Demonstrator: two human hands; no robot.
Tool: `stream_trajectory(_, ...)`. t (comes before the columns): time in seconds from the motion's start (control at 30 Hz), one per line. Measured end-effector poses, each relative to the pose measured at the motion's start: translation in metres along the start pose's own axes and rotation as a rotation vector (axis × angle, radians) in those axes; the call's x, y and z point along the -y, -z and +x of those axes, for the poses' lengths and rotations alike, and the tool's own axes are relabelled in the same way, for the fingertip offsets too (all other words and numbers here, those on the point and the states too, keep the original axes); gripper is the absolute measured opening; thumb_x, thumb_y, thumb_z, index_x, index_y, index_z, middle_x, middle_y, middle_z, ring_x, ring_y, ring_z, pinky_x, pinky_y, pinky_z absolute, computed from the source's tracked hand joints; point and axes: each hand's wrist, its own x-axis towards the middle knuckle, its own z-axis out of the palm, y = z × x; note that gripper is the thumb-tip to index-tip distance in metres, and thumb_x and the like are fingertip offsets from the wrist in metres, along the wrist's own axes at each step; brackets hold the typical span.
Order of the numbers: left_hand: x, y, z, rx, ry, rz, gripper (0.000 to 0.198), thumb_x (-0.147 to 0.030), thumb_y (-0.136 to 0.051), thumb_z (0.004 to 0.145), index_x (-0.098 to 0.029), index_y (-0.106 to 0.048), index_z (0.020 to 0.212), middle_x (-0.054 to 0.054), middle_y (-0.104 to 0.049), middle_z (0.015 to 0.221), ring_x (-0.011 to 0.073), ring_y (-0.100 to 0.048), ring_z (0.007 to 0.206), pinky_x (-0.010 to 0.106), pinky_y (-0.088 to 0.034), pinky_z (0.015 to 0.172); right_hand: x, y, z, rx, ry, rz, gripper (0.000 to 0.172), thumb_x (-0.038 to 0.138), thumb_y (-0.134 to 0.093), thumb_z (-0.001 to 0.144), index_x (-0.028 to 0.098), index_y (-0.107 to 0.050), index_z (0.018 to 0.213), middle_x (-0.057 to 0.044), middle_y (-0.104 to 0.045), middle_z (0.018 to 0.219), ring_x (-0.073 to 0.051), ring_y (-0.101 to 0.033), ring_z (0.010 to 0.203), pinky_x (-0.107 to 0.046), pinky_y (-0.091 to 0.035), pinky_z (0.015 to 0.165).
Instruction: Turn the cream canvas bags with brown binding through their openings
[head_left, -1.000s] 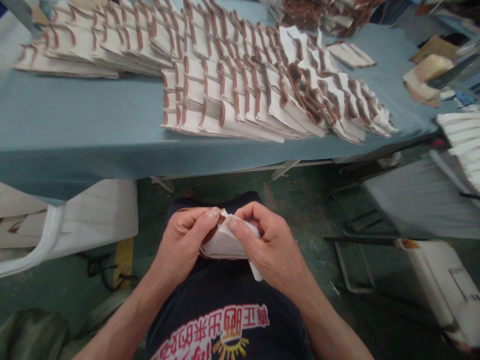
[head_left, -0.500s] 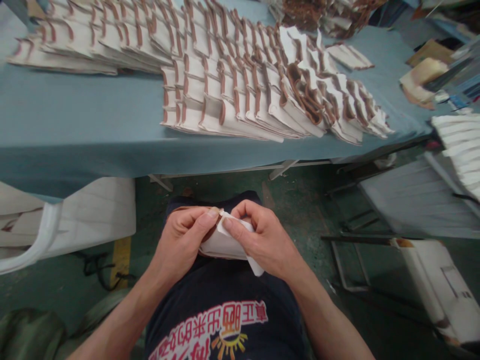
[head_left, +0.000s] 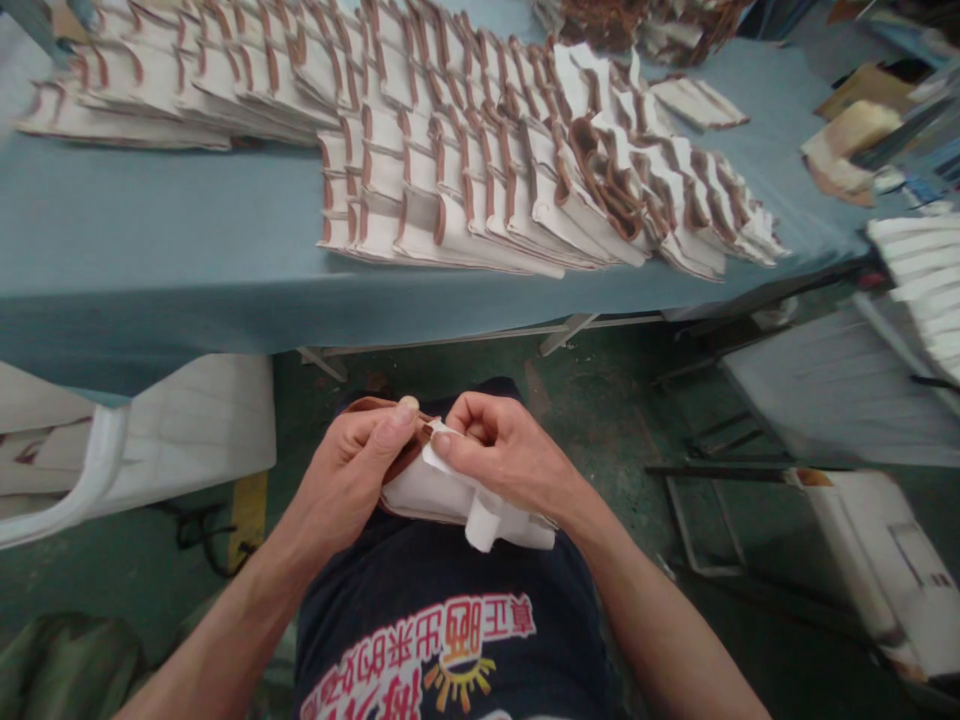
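Note:
Over my lap is a white leather-like piece [head_left: 424, 490] with a brown inner side and edge, folded like a pouch. My left hand [head_left: 360, 460] is closed on its upper left edge, the thumb pressed on top near a corner. My right hand [head_left: 510, 450] pinches a thin white strip [head_left: 484, 525] close to that same corner, thumb against bent fingers. The strip's loose end curls down below the right hand, over the front of the piece. Fingers hide how strip and piece join at the corner.
Ahead, a blue-covered table [head_left: 150, 220] bears rows of similar white pieces [head_left: 420, 190] with brown edges. A white container [head_left: 210, 430] stands at left. To the right are a metal-legged stand [head_left: 705, 520] and a white panel-like piece [head_left: 877, 560].
Both hands have shifted slightly left and up with the piece. More of its front and lower right end shows, and the strip's loose end now curls further left.

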Motion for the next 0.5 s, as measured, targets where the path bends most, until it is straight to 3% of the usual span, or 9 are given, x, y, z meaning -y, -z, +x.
stream_trajectory(0.1,0.002,0.004,-0.001,0.082,0.034,-0.061,0.062,-0.071,-0.064,0.099,-0.017,-0.076,0.071,0.002,-0.063,0.065,0.0139,-0.047,0.056,0.025,-0.04,0.051,-0.006,-0.003,0.001,0.03,0.024,0.066,0.03,0.049,-0.068,0.084,0.023,-0.055,0.077,0.008,-0.045,0.059,-0.009,-0.036,0.054,-0.023,-0.026,0.048)
stream_trajectory(0.17,0.002,0.006,-0.002,0.112,0.066,-0.075,0.057,-0.07,-0.072,0.095,-0.017,-0.08,0.078,0.002,-0.065,0.069,0.0133,-0.049,0.058,0.023,-0.041,0.052,-0.009,-0.004,0.002,0.038,0.037,0.091,0.03,0.049,-0.068,0.084,0.023,-0.055,0.077,0.009,-0.044,0.058,-0.009,-0.035,0.053,-0.023,-0.024,0.048)
stream_trajectory(0.3,-0.004,0.007,-0.002,0.114,0.089,-0.039,0.03,-0.047,-0.089,0.083,-0.017,-0.082,0.084,0.004,-0.073,0.083,0.0138,-0.059,0.065,0.02,-0.048,0.056,-0.014,-0.006,0.002,-0.007,0.072,0.094,0.029,0.047,-0.069,0.084,0.022,-0.056,0.076,0.009,-0.045,0.058,-0.009,-0.036,0.054,-0.023,-0.026,0.049)
stream_trajectory(0.5,-0.02,-0.004,-0.003,0.056,-0.064,0.301,0.015,-0.028,-0.068,0.082,-0.016,-0.075,0.075,0.001,-0.071,0.07,0.014,-0.057,0.06,0.022,-0.043,0.055,-0.025,-0.011,0.002,-0.021,0.069,0.085,0.029,0.047,-0.071,0.086,0.022,-0.058,0.078,0.009,-0.047,0.059,-0.009,-0.038,0.054,-0.022,-0.028,0.05)
